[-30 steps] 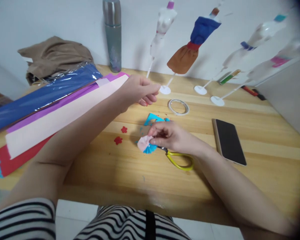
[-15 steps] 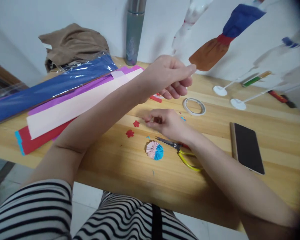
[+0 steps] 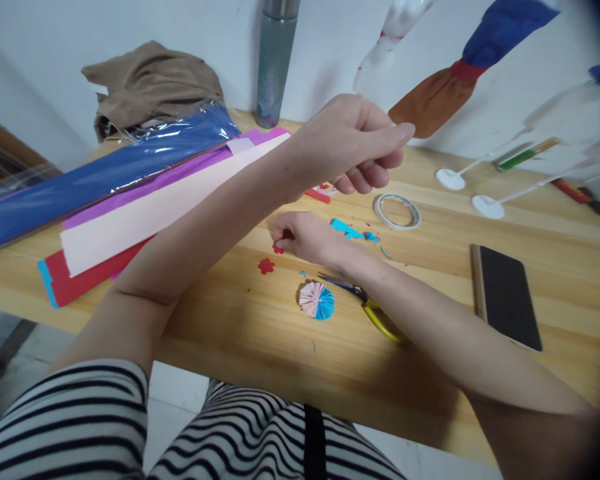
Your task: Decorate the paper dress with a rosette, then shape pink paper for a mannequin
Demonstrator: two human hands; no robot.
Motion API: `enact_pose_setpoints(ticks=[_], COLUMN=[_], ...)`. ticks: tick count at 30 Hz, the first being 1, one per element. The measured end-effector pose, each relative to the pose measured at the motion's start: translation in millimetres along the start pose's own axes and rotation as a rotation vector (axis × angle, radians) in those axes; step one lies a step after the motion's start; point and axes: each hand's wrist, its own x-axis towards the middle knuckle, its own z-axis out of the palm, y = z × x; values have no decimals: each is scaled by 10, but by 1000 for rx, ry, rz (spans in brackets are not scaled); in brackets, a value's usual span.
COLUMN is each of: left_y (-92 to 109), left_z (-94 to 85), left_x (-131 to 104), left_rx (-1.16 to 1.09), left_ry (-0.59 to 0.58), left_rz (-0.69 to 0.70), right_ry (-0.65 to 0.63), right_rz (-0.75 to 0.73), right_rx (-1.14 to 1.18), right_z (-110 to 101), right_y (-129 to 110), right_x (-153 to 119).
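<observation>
Flower, red, at right hand, left hand raised apart, both grips unclear, pleated disc toward table's near edge

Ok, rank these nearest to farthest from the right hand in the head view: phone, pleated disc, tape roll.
From the right hand:
1. Pleated disc, on the wearer's side of it.
2. Tape roll, to its right, slightly beyond.
3. Phone, farthest right.

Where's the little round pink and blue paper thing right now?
In the head view, the pink and blue paper circle lies flat on the table, near the middle, just left of the scissors and below the red paper flowers.
</observation>
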Motion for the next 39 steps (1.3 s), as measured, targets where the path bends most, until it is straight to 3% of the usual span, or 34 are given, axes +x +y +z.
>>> enact_pose_setpoints(ticks=[3,9,14,19,22,32,39], left_y=[-18,-125,-321,-453,-462,-333,-154], left_z=[-1,-47,-64,39,95,94,-30], left_x=[9,94,206,260,239,194,101], left_rx=[20,45,222,185,133,170,230], left_ry=[-10,13,-12,-137,-181,-130,-66], left_rz=[4,19,-31,-147,-175,-139,-26], right_ry=[7,102,353,587,654,625,283], right_rz=[-5,144,221,170,139,182,82], right_rx=[84,489,637,628,617,609,462], right_z=[-29,-334,-523,-652,-664,-624,-240], right_y=[-6,-15,65,103,106,130,-3], right_x=[-60,-386,-648,-808,-838,-860,-639])
